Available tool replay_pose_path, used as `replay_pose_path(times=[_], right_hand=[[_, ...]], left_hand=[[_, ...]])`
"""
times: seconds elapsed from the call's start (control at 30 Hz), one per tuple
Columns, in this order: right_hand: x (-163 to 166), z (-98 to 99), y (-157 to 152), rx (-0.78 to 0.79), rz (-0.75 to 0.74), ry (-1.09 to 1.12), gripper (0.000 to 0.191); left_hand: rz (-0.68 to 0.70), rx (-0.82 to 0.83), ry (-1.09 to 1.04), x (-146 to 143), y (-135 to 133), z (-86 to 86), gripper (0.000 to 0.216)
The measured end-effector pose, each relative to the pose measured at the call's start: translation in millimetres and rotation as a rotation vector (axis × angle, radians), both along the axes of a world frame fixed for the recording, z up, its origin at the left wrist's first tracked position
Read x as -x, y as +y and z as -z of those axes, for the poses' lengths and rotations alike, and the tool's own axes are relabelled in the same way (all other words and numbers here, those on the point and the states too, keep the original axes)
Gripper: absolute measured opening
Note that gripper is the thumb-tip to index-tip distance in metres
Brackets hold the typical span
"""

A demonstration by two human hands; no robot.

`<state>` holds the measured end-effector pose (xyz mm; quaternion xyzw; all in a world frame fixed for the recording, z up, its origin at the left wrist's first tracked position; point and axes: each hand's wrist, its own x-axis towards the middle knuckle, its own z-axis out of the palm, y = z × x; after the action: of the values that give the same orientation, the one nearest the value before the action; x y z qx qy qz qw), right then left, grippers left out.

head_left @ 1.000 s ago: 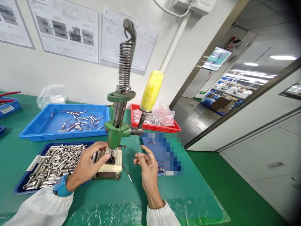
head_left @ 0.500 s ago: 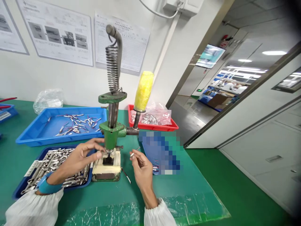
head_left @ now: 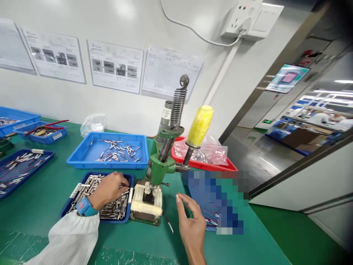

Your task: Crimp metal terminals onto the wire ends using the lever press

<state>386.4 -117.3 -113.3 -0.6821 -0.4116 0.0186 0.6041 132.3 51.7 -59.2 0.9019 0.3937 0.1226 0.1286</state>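
1. Pinched between thumb and forefinger of the right hand (head_left: 193, 222), right of centre in the lower frame, is a small pale piece (head_left: 177, 195); only its tip shows, so its full shape cannot be told.
2. Left hand (head_left: 109, 189), lower left of centre, dips into a navy tray (head_left: 117, 221) among shiny metal sleeves (head_left: 113, 211); whether its fingers grasp one cannot be told.
3. These sleeves lie jumbled in the tray. Each looks light but stiff, and its smooth, rounded wall would probably slip or roll; a pinch across the middle seems surest.
4. Between the hands, near the centre of the frame, stands a green press (head_left: 160, 169) with a yellow handle (head_left: 200, 127).
5. Just right of the press's base lies a loose wired part (head_left: 168, 222), pale at its lower end. It looks very light; the wires appear soft and perhaps easily strained, so the firmer pale end seems the better hold.
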Motion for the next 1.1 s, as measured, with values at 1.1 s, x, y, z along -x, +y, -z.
replay_pose_path(times=[1.1], right_hand=[[90.2,-17.4,30.7,0.255,-0.164,0.107,0.043]], left_hand=[[0.000,0.428,-0.955,-50.8,-44.7,1.3,0.019]])
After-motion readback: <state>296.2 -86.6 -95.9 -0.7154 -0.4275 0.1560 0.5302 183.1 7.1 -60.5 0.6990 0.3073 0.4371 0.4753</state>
